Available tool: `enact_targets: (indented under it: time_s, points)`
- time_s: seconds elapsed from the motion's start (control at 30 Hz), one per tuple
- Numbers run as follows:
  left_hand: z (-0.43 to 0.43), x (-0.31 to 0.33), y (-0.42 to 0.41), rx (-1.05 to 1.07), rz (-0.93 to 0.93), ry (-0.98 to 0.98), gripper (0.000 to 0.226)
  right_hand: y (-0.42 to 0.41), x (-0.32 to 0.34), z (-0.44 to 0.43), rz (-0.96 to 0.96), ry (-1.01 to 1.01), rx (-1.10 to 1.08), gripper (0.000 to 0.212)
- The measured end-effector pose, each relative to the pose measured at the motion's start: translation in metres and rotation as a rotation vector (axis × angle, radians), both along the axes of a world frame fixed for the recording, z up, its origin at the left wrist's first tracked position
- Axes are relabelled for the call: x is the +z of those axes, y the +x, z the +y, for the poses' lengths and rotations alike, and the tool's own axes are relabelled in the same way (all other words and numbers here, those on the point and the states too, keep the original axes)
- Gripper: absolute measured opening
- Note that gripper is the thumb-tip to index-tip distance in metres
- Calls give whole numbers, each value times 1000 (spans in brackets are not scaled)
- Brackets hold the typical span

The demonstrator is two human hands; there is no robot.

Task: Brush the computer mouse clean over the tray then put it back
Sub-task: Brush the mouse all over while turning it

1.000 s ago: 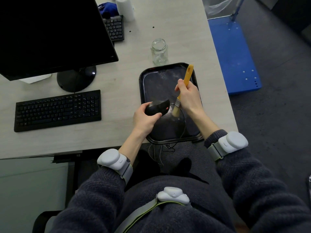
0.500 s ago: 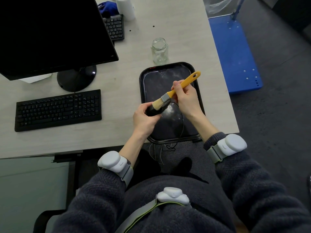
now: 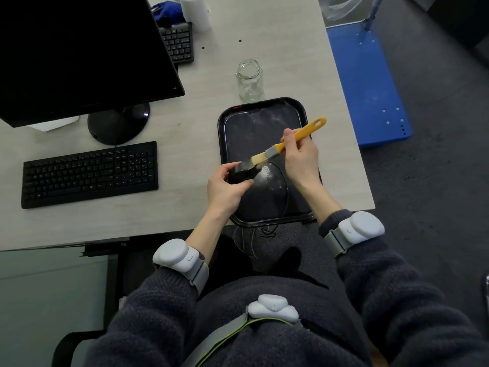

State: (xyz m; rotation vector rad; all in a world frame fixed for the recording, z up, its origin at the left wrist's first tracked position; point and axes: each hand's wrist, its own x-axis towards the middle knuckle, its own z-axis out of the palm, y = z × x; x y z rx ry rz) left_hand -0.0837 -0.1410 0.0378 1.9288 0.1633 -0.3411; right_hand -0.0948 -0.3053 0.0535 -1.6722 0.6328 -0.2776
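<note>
A black computer mouse [image 3: 242,172] is held in my left hand [image 3: 225,189] over the left edge of the black tray [image 3: 262,123]. Its thin cable runs in a loop across the tray and hangs off the desk's front edge. My right hand [image 3: 300,154] grips a yellow-handled brush [image 3: 291,140] by the handle near the ferrule. The pale bristles touch the top right end of the mouse. White dust lies scattered on the tray's floor.
An empty glass jar [image 3: 250,80] stands just behind the tray. A black keyboard [image 3: 90,173] lies to the left, with a monitor [image 3: 79,56] on its round stand behind it. A second keyboard [image 3: 178,43] and a white roll [image 3: 195,11] sit at the back. A blue platform [image 3: 367,86] lies right of the desk.
One second ago the brush stood upright beside the mouse, bristles down. It has since tilted flat, bristles pointing left onto the mouse. My left hand has kept the mouse in place.
</note>
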Motion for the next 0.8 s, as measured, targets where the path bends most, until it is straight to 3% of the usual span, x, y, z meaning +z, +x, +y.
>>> enact_targets:
  time_s: [0.1,0.27,0.47,0.63,0.8]
  points:
    - [3,-2,-2,25,31,-7,45,-1,3,-11,16,-98,-27,21]
    - [0,1,-2,14,35,3,44,2,1,1,-66,86,71,23]
    - [4,1,-2,26,45,-12,44,-2,-1,-6,-14,-75,-8,20]
    - [-1,5,-2,2,22,-5,44,3,1,3,-40,74,34,25]
    - [5,2,0,-8,-2,0,44,5,0,-5,17,-87,-42,20]
